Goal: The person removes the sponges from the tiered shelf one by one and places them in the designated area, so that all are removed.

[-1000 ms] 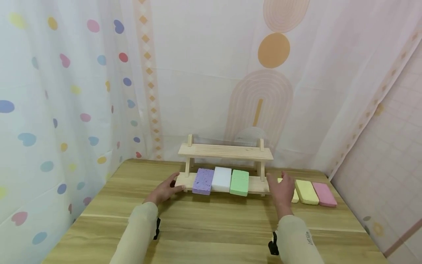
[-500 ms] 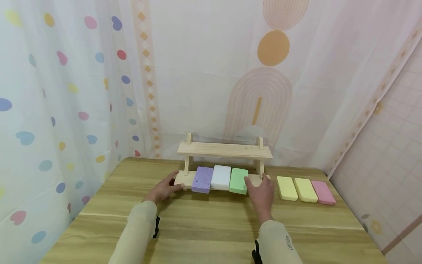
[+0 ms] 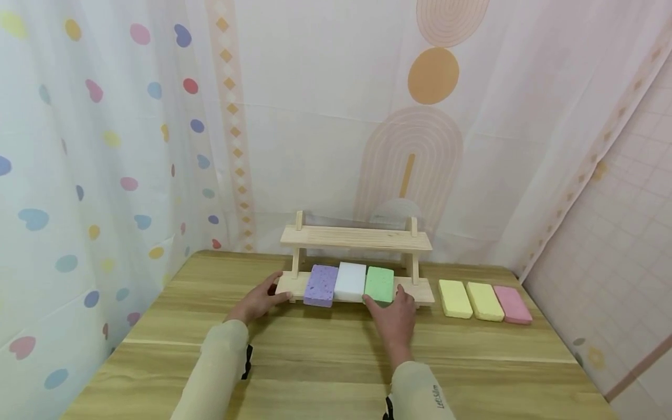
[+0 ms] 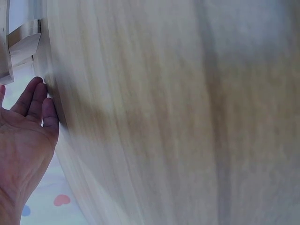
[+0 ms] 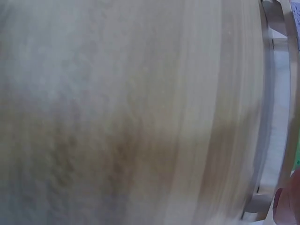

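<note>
On the lower board of a two-tier wooden shelf lie a purple sponge, a white sponge and a green sponge, side by side. My left hand is at the board's left end, its thumb at the front edge; the left wrist view shows its other fingers extended beside the shelf. Around the near end of the green sponge is my right hand, thumb by the near left corner and fingers to the right. Whether it touches the sponge I cannot tell.
Right of the shelf, two yellow sponges and a pink sponge lie in a row on the wooden table. A patterned curtain hangs behind the table and along its sides.
My right hand has moved left, from beside the yellow sponges at the shelf's right end to the green sponge. My left hand has stayed at the shelf's left end.
</note>
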A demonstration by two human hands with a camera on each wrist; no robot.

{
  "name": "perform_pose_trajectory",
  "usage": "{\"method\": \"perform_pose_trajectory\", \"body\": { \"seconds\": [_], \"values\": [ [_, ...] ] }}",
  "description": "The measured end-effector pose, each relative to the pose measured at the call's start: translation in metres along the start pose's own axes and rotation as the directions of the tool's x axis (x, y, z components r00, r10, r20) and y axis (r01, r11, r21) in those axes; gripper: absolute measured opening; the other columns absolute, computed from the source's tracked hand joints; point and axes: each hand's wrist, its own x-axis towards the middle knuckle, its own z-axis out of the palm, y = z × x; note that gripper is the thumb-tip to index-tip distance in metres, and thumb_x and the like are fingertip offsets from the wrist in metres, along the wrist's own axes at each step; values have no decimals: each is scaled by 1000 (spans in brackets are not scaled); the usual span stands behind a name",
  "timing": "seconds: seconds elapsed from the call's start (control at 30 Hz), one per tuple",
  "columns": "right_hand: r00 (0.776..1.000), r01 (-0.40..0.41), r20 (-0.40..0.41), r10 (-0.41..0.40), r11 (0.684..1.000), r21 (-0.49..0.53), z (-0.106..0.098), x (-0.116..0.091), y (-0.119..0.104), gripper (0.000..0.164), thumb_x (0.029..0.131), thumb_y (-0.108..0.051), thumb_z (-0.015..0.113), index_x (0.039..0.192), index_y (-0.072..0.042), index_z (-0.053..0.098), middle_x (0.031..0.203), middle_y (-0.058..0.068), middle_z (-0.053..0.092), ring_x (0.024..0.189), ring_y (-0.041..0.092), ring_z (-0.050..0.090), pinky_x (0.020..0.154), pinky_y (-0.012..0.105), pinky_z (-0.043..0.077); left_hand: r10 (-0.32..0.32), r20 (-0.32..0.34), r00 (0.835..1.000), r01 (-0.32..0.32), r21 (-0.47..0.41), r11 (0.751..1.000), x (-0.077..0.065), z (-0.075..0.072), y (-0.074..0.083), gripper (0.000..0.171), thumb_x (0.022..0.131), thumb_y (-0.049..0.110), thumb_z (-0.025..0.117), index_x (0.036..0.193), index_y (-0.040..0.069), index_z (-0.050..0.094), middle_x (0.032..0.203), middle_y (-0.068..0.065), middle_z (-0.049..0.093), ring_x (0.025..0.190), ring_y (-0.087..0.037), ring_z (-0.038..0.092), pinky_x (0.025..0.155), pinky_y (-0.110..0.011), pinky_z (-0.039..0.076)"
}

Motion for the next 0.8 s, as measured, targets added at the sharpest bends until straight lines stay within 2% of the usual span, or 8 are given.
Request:
{"method": "perform_pose_trajectory", "body": {
  "seconds": [0.27,0.4,0.63,0.8],
  "values": [
    [1000,-7,-14,6,999,-35,7,-3,2,98,75,-53,82,143,6,43,132,30,48,124,45,44,101,57,38,6,9,1000,-6,-42,999,-4,-1,2,90,95,48,65,160,12,14,153,-29,33,138,-44,34,107,-58,33],
    [1000,-13,-18,12,999,-47,10,-4,2,99,75,-54,82,143,6,43,132,29,48,123,44,45,100,56,39,11,1,1000,-11,-45,999,-6,0,3,90,94,48,65,160,12,14,153,-29,33,139,-44,32,109,-59,30],
    [1000,-22,-9,21,998,-55,12,-2,2,97,76,-55,81,143,4,43,133,28,47,123,44,45,100,57,39,15,-14,1000,-15,-40,999,0,1,-3,91,93,49,66,160,12,15,154,-29,31,141,-43,30,111,-59,26],
    [1000,-25,-3,25,997,-70,11,-1,0,93,78,-52,80,143,4,44,133,28,47,124,43,44,100,56,39,18,-11,1000,-18,-53,998,0,1,-3,91,93,48,67,160,12,16,152,-28,34,138,-42,35,110,-58,29]
  ]
}}
